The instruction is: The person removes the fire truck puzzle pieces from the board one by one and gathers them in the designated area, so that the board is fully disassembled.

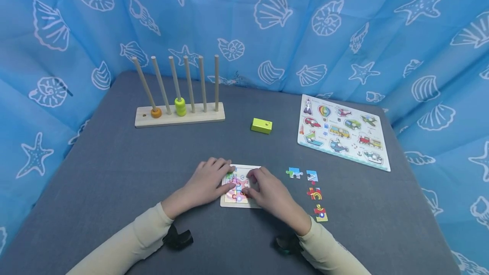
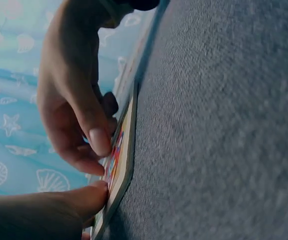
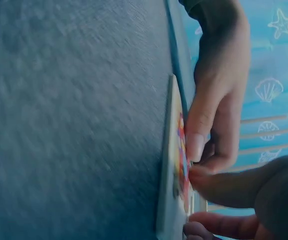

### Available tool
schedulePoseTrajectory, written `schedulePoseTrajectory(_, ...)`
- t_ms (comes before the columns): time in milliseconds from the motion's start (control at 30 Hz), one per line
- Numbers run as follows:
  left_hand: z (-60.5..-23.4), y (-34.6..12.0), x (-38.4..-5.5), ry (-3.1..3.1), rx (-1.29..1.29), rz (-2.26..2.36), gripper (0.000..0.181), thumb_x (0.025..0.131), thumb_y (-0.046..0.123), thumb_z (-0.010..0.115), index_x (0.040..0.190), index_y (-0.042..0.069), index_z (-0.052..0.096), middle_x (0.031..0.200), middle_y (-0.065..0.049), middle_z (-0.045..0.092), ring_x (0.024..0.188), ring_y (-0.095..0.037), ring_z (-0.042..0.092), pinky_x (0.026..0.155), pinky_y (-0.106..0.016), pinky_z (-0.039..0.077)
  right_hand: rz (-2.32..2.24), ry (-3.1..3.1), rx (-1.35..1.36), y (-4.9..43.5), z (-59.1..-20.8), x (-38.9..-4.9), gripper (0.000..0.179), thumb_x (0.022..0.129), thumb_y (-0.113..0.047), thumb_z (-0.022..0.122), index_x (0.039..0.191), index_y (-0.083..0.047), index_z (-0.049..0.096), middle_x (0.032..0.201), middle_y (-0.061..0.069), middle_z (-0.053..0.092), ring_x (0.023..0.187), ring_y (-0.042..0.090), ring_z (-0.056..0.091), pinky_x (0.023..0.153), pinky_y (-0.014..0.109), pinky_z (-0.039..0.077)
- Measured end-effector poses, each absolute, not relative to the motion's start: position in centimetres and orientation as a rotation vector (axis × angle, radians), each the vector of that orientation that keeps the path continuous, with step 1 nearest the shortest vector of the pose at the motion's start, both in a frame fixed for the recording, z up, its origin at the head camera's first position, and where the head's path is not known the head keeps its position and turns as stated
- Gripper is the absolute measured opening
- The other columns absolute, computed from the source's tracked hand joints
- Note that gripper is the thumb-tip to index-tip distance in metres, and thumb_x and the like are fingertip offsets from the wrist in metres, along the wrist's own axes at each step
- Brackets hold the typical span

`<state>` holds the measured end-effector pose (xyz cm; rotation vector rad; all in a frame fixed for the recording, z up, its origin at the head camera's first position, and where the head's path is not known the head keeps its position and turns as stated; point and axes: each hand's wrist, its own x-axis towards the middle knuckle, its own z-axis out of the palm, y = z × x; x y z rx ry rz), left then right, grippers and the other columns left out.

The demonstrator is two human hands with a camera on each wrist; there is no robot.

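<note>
A jigsaw puzzle in a pale frame [image 1: 240, 205] lies on the table between the hands, partly filled with pink and red pieces [image 1: 238, 196]. My left hand [image 1: 206, 183] rests over its left side, fingers extended and thumb on the picture. Over the right side, my right hand [image 1: 272, 192] bends its fingers, touching the picture with its thumb; index finger and thumb stand apart. That hand hides the frame's right part. In the left wrist view, the left thumb [image 2: 91, 195] and right thumb [image 2: 99, 142] meet the puzzle surface. The right wrist view shows the frame [image 3: 165, 210] edge-on.
Several loose jigsaw pieces [image 1: 315, 193] lie right of the frame. Behind stand a wooden peg rack [image 1: 183, 119] with orange and green beads and a lime-green block [image 1: 261, 125]. A vehicle picture board [image 1: 344, 133] lies back right. A blue shell-patterned curtain [image 1: 244, 20] surrounds the table.
</note>
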<state>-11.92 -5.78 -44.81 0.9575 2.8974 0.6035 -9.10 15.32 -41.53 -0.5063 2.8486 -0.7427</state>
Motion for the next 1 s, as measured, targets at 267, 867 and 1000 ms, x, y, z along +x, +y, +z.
schedulePoseTrajectory(267, -44.7, -5.4, -11.1, 2.857, 0.885, 0.599, 0.05, 0.097, 0.041, 0.051, 0.139, 0.014, 0.05, 0.145, -0.012, 0.044, 0.133, -0.031, 0.04, 0.097, -0.054, 0.036, -0.778, 2.847, -0.546, 15.0, -41.9, -9.3, 0.025, 0.084, -0.02, 0.075, 0.104, -0.01, 0.063, 0.092, 0.0, 0.057, 0.075, 0.008, 0.05, 0.067, 0.027, 0.047)
schedulePoseTrajectory(867, -44.6, -5.1, -9.8, 2.837, 0.934, 0.435, 0.065, 0.1, 0.048, 0.04, 0.148, 0.006, 0.034, 0.155, -0.015, 0.029, 0.142, -0.032, 0.026, 0.111, -0.05, 0.025, -0.992, 2.808, -0.46, 15.1, -42.0, -9.6, 0.015, 0.085, -0.011, 0.072, 0.095, -0.009, 0.061, 0.081, -0.003, 0.059, 0.068, 0.008, 0.052, 0.059, 0.022, 0.046)
schedulePoseTrajectory(1000, -44.6, -5.1, -9.8, 2.841, 0.94, 0.455, 0.068, 0.098, 0.051, 0.042, 0.148, 0.005, 0.034, 0.155, -0.016, 0.029, 0.142, -0.032, 0.026, 0.111, -0.051, 0.025, -1.076, 2.77, -0.417, 15.3, -42.0, -9.7, 0.008, 0.088, -0.013, 0.069, 0.092, -0.012, 0.063, 0.075, -0.006, 0.059, 0.062, 0.008, 0.051, 0.054, 0.021, 0.042)
